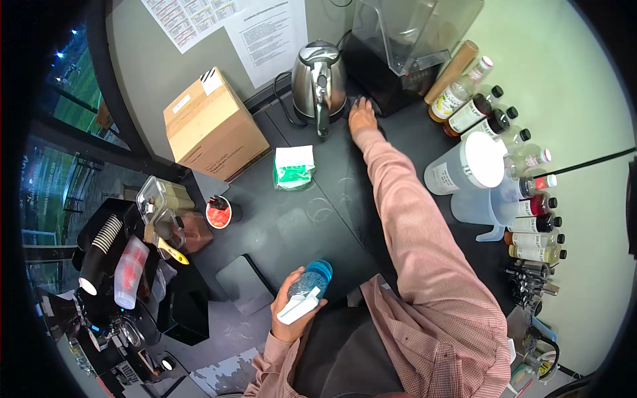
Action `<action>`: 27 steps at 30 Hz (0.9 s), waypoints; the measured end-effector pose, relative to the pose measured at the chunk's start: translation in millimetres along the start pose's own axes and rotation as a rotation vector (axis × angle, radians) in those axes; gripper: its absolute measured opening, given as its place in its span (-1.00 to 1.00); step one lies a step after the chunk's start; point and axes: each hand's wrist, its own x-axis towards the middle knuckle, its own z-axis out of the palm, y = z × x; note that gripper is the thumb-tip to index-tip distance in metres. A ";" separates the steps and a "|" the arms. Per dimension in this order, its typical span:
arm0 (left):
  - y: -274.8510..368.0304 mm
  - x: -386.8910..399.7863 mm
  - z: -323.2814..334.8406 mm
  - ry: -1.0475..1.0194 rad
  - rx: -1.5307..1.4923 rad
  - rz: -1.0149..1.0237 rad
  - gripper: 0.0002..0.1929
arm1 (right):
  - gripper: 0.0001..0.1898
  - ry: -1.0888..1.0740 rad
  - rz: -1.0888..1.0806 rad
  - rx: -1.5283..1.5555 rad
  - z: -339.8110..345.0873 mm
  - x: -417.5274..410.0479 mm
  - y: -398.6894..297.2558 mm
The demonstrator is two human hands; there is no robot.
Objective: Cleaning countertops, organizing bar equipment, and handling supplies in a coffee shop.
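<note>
My left hand (287, 318) grips a clear spray bottle (311, 281) with blue liquid and a white trigger head, held above the counter's front edge. My right arm stretches far forward. Its hand (363, 119) lies palm down on a dark cloth (374, 106), which shows at the fingers and is mostly hidden beneath them. Just left of that hand stands a stainless-steel electric kettle (303, 82), handle towards me. Behind and to the right is a black blender base (393, 89) with a clear cover. All this is on a dark grey countertop (268, 224) with faint ring marks.
A cardboard box (214, 129) and a green-and-white plastic packet (293, 169) sit left of centre. Nearby are a cup of red items (219, 214), a flat grey device (246, 283) and a yellow-handled brush (171, 250). Right: a white-lidded pitcher (448, 169), a measuring jug (477, 206), several syrup bottles (532, 224).
</note>
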 end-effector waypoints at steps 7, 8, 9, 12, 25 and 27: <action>-7.7 14.2 -16.9 -0.038 -0.049 -0.063 -0.15 | -0.43 0.062 -0.261 -0.179 21.9 -17.0 26.3; -12.1 16.0 -16.9 -0.028 -0.059 -0.064 -0.15 | -0.40 0.069 -0.257 -0.158 21.4 -39.9 26.5; -18.3 16.5 -16.4 -0.043 -0.082 -0.066 -0.15 | -0.38 0.039 -0.299 -0.134 23.5 -67.4 22.8; -16.0 18.6 -11.3 -0.079 -0.123 -0.085 -0.15 | -0.33 -0.075 -0.498 -0.005 9.0 -135.9 -4.5; 5.6 27.8 21.9 -0.295 -0.105 -0.027 -0.15 | -0.44 -0.075 -0.621 0.107 -4.2 -170.9 -21.9; 11.1 26.7 25.3 -0.357 -0.131 -0.035 -0.17 | -0.43 -0.085 -0.580 0.086 -14.0 -222.2 -14.9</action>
